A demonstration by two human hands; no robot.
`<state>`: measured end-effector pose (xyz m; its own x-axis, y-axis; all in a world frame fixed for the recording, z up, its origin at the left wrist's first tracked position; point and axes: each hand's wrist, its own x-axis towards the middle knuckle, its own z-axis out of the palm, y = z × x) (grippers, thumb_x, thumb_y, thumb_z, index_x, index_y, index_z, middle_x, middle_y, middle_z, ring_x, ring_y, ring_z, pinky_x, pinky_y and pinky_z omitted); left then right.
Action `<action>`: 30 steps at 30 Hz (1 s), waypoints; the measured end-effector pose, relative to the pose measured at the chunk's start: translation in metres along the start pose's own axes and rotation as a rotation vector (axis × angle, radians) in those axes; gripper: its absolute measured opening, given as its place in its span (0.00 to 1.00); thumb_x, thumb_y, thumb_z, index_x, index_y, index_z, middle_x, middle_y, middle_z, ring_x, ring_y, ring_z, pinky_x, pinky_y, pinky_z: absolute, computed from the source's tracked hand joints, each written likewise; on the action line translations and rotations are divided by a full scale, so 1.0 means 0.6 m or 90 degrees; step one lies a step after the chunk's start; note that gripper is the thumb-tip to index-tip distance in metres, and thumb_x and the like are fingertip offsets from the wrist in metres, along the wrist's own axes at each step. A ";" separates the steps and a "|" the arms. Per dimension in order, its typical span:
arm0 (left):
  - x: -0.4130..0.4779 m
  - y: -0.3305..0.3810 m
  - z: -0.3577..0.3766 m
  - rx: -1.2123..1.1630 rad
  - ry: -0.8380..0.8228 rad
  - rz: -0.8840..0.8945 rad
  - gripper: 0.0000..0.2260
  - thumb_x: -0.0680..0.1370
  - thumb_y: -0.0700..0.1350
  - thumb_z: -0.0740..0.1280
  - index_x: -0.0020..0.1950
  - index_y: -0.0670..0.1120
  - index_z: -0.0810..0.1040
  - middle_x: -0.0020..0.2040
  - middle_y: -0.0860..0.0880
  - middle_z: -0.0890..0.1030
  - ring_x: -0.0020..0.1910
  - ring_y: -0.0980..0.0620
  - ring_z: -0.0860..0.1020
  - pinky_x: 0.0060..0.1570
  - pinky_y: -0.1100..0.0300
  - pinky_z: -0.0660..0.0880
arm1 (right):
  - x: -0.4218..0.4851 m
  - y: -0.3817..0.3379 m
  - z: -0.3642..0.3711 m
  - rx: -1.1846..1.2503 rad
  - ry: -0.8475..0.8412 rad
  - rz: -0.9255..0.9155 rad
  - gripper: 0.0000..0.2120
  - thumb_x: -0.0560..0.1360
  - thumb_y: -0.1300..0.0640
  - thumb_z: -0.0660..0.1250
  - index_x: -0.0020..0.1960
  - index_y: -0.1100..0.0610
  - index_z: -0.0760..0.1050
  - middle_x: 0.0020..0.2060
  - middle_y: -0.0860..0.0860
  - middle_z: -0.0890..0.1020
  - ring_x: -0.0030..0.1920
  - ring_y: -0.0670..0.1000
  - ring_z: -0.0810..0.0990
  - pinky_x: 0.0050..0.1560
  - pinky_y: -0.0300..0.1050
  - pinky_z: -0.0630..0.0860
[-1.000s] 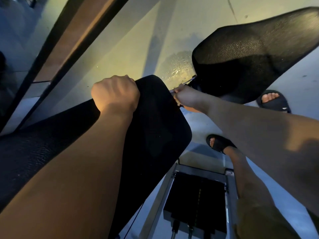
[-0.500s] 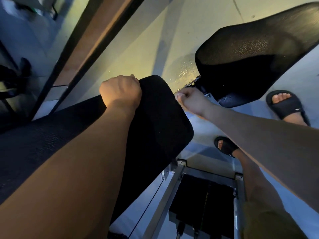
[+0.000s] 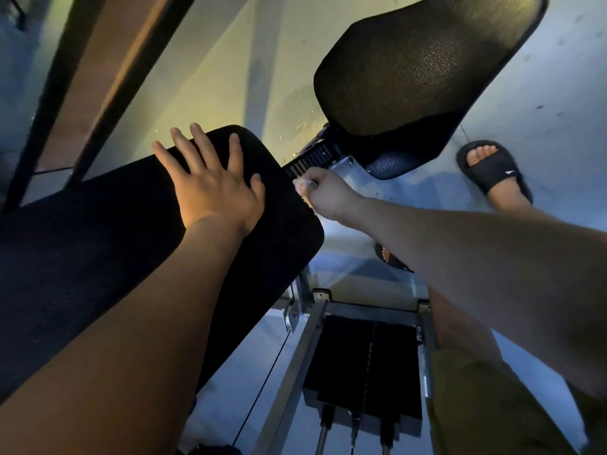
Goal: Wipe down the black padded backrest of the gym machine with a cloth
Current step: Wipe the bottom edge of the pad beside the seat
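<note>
Black backrest: left hand flat on top, bracing it; right hand bunches what's probably the cloth at its edge.

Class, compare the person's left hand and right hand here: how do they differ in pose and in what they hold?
The left hand lies flat, fingers spread; the right hand is curled. The left hand holds nothing; the right hand grips a pale cloth. The left hand rests on the face of the black backrest pad; the right hand is at its edge. Both are bare.
</note>
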<state>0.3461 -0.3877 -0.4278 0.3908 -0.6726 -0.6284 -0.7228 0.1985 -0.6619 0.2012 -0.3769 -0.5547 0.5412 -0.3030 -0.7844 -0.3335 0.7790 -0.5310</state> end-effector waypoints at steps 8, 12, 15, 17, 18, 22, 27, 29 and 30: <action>0.005 0.009 -0.001 -0.016 0.009 -0.006 0.34 0.79 0.63 0.37 0.83 0.52 0.45 0.81 0.34 0.50 0.78 0.27 0.50 0.71 0.25 0.46 | -0.021 0.072 -0.009 0.053 -0.099 0.235 0.16 0.82 0.67 0.57 0.38 0.54 0.66 0.32 0.50 0.69 0.34 0.48 0.67 0.39 0.39 0.74; 0.008 0.012 0.000 -0.016 0.016 -0.006 0.34 0.79 0.63 0.36 0.83 0.52 0.46 0.81 0.34 0.51 0.78 0.27 0.50 0.71 0.24 0.46 | 0.016 0.061 0.008 0.153 -0.049 0.224 0.15 0.82 0.67 0.55 0.44 0.50 0.70 0.44 0.52 0.75 0.42 0.50 0.72 0.51 0.47 0.73; 0.010 0.015 0.001 -0.015 0.021 -0.006 0.34 0.79 0.63 0.37 0.83 0.52 0.47 0.81 0.34 0.52 0.78 0.26 0.51 0.70 0.23 0.46 | -0.018 0.087 0.003 0.236 -0.109 0.250 0.11 0.83 0.66 0.58 0.46 0.54 0.71 0.46 0.53 0.77 0.45 0.51 0.76 0.43 0.41 0.78; 0.011 0.017 0.000 -0.012 0.026 -0.006 0.34 0.79 0.63 0.37 0.83 0.51 0.48 0.81 0.33 0.52 0.77 0.26 0.51 0.70 0.23 0.46 | -0.047 0.101 -0.019 0.128 -0.103 0.212 0.07 0.82 0.60 0.62 0.45 0.54 0.73 0.40 0.51 0.79 0.41 0.51 0.78 0.39 0.40 0.78; 0.012 0.018 0.001 -0.013 0.029 -0.007 0.34 0.79 0.63 0.38 0.83 0.51 0.48 0.81 0.33 0.52 0.77 0.26 0.51 0.70 0.23 0.46 | -0.055 0.107 -0.034 0.024 -0.067 0.162 0.07 0.81 0.58 0.64 0.44 0.56 0.74 0.38 0.51 0.78 0.39 0.50 0.77 0.38 0.40 0.75; 0.012 0.026 0.005 -0.018 0.047 -0.020 0.33 0.80 0.63 0.40 0.83 0.51 0.49 0.81 0.33 0.52 0.78 0.27 0.50 0.71 0.24 0.47 | -0.038 0.095 -0.102 -0.270 0.156 -0.050 0.05 0.79 0.59 0.67 0.54 0.58 0.78 0.44 0.50 0.78 0.42 0.47 0.77 0.42 0.40 0.71; 0.015 0.040 0.010 -0.014 0.064 -0.049 0.33 0.80 0.63 0.41 0.83 0.51 0.51 0.81 0.33 0.53 0.78 0.27 0.50 0.72 0.26 0.48 | 0.046 0.080 -0.182 -0.537 0.296 -0.333 0.16 0.78 0.64 0.59 0.63 0.65 0.76 0.58 0.62 0.75 0.56 0.57 0.74 0.60 0.38 0.67; 0.014 0.044 0.013 -0.013 0.068 -0.053 0.33 0.80 0.62 0.40 0.83 0.50 0.51 0.81 0.33 0.52 0.78 0.26 0.50 0.72 0.26 0.48 | 0.064 0.106 -0.190 -0.674 0.286 -0.381 0.14 0.80 0.65 0.59 0.63 0.62 0.76 0.57 0.61 0.75 0.54 0.61 0.74 0.56 0.46 0.73; 0.014 0.046 0.014 -0.016 0.072 -0.054 0.32 0.80 0.62 0.40 0.83 0.50 0.51 0.81 0.33 0.52 0.78 0.26 0.49 0.72 0.26 0.48 | 0.069 0.129 -0.189 -0.758 0.261 -0.399 0.15 0.79 0.66 0.60 0.64 0.62 0.76 0.57 0.61 0.76 0.54 0.63 0.74 0.53 0.49 0.75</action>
<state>0.3345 -0.3821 -0.4548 0.3860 -0.7622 -0.5197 -0.7039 0.1208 -0.6999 0.1100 -0.3916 -0.6643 0.6498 -0.7190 -0.2466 -0.6808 -0.4061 -0.6095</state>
